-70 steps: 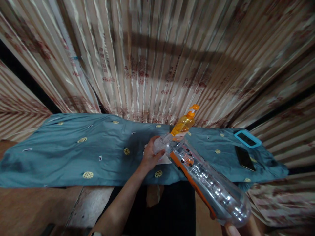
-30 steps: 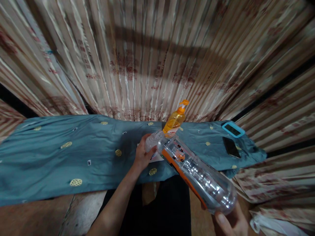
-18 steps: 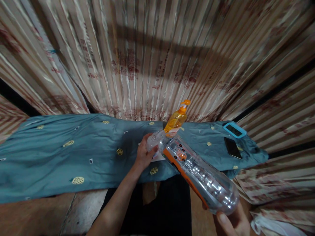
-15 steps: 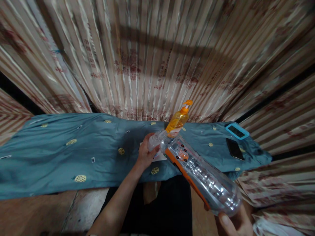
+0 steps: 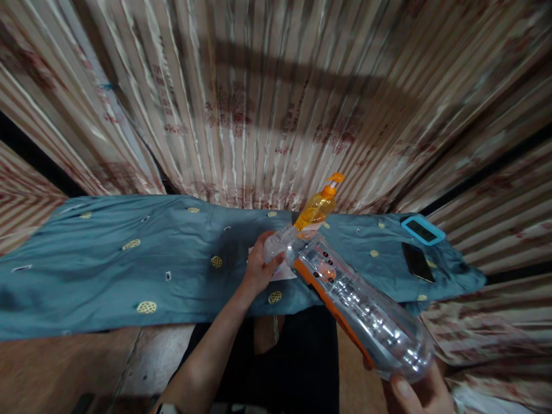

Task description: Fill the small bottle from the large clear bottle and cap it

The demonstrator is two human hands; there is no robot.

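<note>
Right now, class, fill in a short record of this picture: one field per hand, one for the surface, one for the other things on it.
Left hand: left hand grips the neck end of the large clear plastic bottle with an orange strip
Right hand: right hand supports the bottle's base, low right
Surface: teal patterned cloth
Other things: orange pump-top soap bottle, blue-cased device, dark phone
Backdrop: striped curtain

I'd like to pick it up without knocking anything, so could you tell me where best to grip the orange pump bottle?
Grip the orange pump bottle around its amber body, below the pump head, probably from the right: it stands upright, and the clear plastic bottle crowds its near-left side.
</note>
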